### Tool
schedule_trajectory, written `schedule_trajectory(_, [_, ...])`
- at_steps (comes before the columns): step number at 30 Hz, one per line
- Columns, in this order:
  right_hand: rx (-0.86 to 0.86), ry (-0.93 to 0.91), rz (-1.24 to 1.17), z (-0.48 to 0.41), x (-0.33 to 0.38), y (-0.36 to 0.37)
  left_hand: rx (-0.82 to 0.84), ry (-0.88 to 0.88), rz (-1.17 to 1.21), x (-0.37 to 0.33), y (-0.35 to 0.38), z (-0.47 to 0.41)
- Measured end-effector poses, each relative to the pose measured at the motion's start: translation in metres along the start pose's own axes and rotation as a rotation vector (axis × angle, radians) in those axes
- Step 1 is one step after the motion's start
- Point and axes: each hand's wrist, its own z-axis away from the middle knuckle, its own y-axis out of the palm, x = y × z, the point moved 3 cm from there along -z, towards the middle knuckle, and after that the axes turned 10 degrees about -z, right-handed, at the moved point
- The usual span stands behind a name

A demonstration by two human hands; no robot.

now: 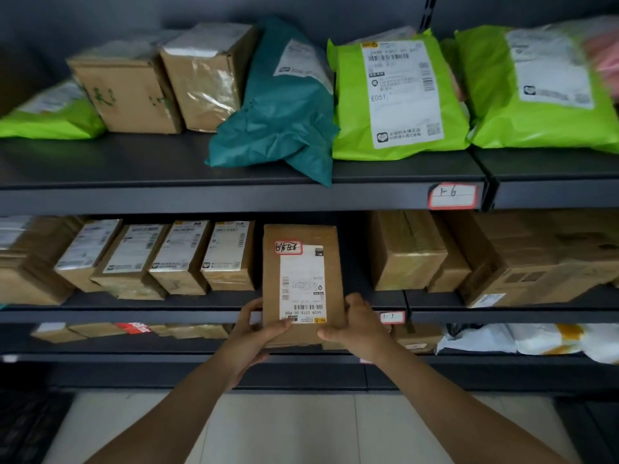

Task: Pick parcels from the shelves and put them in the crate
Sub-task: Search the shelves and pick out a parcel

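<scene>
A brown cardboard parcel [303, 279] with a white shipping label and a red-bordered sticker is held in front of the middle shelf [134, 314]. My left hand [254, 333] grips its lower left corner, thumb on the front face. My right hand [356, 324] grips its lower right corner the same way. The parcel's far end points into a gap in the row of boxes on the middle shelf. The crate may be the dark latticed object [30, 426] at the bottom left, but I cannot tell.
The top shelf [167, 195] carries cardboard boxes [127, 92], a teal bag [281, 105] overhanging its edge and green mailers [395, 98]. Small labelled boxes [181, 256] stand left of the gap, larger cartons [412, 252] right. The lowest shelf holds flat boxes and white bags [522, 339]. Pale floor tiles lie below.
</scene>
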Motion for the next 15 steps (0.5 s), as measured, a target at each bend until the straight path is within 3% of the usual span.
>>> schedule_trajectory(5, [0.0,0.017,-0.1,0.021,-0.003,0.005,-0.055,0.105,-0.175,-0.006,-0.019,0.02])
schedule_trajectory(11, [-0.167,-0.026,-0.386,0.068,0.016,-0.018,0.096,0.272,-0.328,-0.024,-0.033,0.058])
schedule_trajectory(15, [-0.325,-0.043,-0.4,0.109,0.017,-0.015,0.189,0.346,-0.342,-0.024,-0.051,0.084])
